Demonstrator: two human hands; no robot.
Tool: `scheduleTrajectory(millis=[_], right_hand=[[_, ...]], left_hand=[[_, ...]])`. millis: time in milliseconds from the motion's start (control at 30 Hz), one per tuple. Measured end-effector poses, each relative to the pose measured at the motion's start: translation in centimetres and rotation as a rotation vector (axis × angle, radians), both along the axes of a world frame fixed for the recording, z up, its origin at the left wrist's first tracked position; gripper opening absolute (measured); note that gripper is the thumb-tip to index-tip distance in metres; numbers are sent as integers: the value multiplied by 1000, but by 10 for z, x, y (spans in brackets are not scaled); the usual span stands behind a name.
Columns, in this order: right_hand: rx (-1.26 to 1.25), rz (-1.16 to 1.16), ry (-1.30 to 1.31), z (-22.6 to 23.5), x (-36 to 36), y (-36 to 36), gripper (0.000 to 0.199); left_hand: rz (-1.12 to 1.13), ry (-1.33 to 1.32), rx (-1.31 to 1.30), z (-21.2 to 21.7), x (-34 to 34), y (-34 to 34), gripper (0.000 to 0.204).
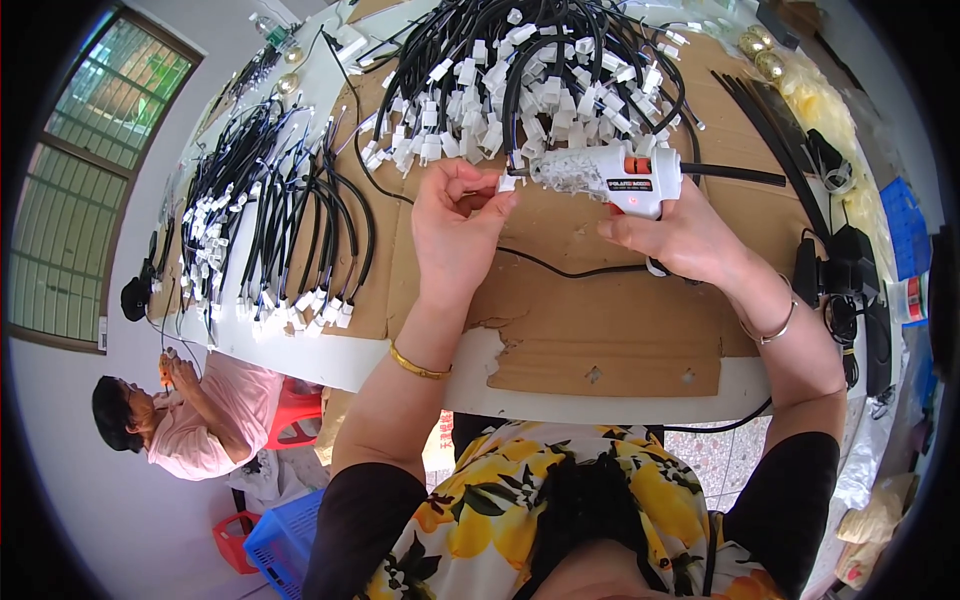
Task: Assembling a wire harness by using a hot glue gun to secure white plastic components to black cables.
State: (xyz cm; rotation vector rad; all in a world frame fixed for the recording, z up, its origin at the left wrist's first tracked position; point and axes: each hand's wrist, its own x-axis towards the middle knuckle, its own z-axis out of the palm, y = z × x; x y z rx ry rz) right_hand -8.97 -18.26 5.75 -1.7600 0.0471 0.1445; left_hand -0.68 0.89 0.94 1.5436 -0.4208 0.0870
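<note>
The right hand (680,235) grips a white plastic glue gun (610,175); its nozzle meets a small white connector (507,183) pinched by the left hand (455,225).

White wall (120,530), barred window (90,170)

daylight is coming in through the window (95,180) at the upper left of the frame, lighting the scene brightly and evenly. shadows are staying soft under the hands on the cardboard (600,330). the white table (330,360) is glaring slightly. the fisheye is bending straight edges toward the rim, and black corners are closing round the frame. the centre is looking sharp; the edges are softening.
</note>
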Motion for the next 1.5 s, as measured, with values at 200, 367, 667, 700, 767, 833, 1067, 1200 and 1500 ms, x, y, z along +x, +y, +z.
scheduleTrajectory(millis=[200, 367, 667, 700, 767, 833, 1067, 1200, 1500], right_hand=[[-19, -12, -3, -2, -1, 1, 17], [-30, 0, 15, -2, -2, 0, 18], [-50, 26, -23, -5, -1, 0, 17], [-37, 25, -1, -4, -2, 0, 17], [-42, 20, -12, -4, -2, 0, 17], [-46, 16, -23, -3, -2, 1, 16], [-61, 19, 8, -2, -3, 1, 15], [-74, 24, -1, 0, -4, 2, 15], [-24, -14, -6, -6, -2, 0, 19]], left_hand=[[33, -68, 22, -3, 2, 0, 32], [42, -80, 68, 1, 0, 0, 32], [33, -104, 48, -2, 2, 1, 32], [33, -105, 49, -2, 1, 1, 32], [47, -100, 70, -1, 1, 0, 33], [54, -117, 84, -1, 1, 0, 33], [106, -190, 173, 0, -2, -2, 33], [138, -208, 215, 1, -3, 0, 32], [167, -282, 265, -1, -2, 0, 31]])
